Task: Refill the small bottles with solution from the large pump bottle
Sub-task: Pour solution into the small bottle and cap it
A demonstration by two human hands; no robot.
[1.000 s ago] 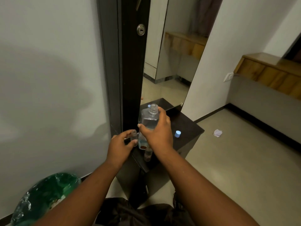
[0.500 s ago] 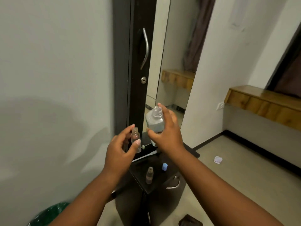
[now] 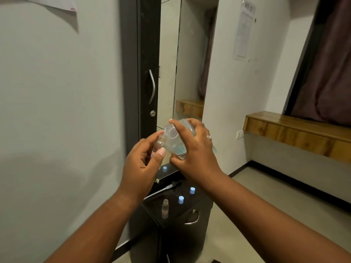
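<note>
Your right hand (image 3: 193,149) grips the large clear plastic bottle (image 3: 173,138), pump off, tipped neck-down toward your left. Your left hand (image 3: 141,164) pinches a small clear vial (image 3: 158,147), mouth touching the big neck: first pour looks under way, can't tell fill level. Below your hands on the dark glossy cabinet (image 3: 201,204): removed pump (image 3: 163,189), second open vial (image 3: 165,208) unfilled by the look, two blue caps (image 3: 181,199) left to fit.

The large bottle (image 3: 173,142), clear with its pump off, is tipped so its open neck meets the mouth of a small clear bottle (image 3: 158,147). Another small uncapped bottle (image 3: 165,208) stands upright on the dark table (image 3: 199,203), near two blue caps (image 3: 181,199) and the removed pump (image 3: 164,188).
</note>
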